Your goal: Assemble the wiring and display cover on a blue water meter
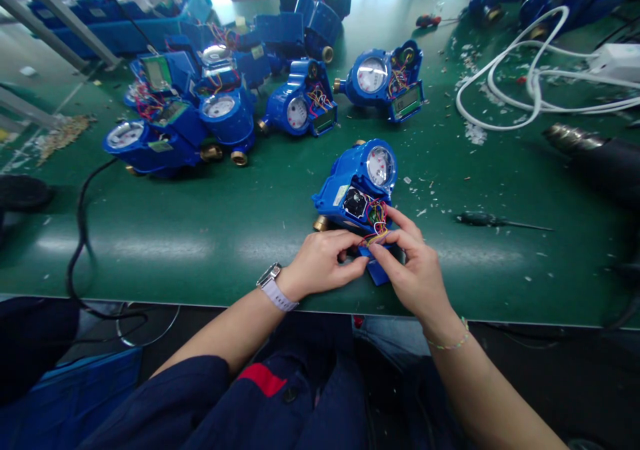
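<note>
In front of me a blue water meter (340,183) lies on the green bench, its round dial facing up and its housing uncovered. Coloured wires (379,218) run out of the housing towards a small blue cover (379,271) at its near side. My left hand (327,258) pinches at the wires from the left, thumb and forefinger close together. From the right, my right hand (413,263) also closes thumb and forefinger on the wires, with another finger resting by the housing. The exact strands between the fingertips are hard to make out.
Several more opened water meters (299,107) stand farther back. To the right lie a black screwdriver (480,219), a heat gun (595,153) and a looped white cable (535,97). A red-handled screwdriver (429,21) lies at the back. A black cord (83,223) hangs over the left front edge.
</note>
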Tool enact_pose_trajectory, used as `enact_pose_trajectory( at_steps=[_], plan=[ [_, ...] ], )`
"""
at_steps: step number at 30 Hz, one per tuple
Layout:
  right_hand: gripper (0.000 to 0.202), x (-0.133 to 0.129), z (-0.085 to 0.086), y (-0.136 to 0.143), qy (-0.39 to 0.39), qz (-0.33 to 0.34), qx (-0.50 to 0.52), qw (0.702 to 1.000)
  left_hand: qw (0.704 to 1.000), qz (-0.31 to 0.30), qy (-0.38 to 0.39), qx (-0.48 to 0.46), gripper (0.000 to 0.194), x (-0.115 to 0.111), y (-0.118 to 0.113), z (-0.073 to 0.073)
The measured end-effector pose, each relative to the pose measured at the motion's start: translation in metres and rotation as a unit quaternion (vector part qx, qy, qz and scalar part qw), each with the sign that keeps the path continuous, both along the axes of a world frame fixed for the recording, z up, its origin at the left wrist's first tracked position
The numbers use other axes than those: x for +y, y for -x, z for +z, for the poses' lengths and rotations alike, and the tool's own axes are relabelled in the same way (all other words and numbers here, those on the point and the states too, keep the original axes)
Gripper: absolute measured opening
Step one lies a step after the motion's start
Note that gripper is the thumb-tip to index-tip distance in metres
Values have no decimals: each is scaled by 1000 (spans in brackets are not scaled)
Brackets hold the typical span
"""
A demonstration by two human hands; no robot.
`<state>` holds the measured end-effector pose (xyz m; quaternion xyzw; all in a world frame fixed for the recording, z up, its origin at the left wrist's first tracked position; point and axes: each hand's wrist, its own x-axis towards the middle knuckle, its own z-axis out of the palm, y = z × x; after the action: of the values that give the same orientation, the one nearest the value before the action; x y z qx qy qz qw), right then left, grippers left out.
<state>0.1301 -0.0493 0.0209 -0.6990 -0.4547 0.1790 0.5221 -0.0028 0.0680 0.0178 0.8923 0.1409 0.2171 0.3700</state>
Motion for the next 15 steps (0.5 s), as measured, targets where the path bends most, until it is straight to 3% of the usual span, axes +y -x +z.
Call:
enact_pose_trajectory(
  at_steps=[15],
  plan=[
    [13,3,-6,1,-23,-9,64,998,1000,-5,9,-6,17,0,-2,2]
  ],
)
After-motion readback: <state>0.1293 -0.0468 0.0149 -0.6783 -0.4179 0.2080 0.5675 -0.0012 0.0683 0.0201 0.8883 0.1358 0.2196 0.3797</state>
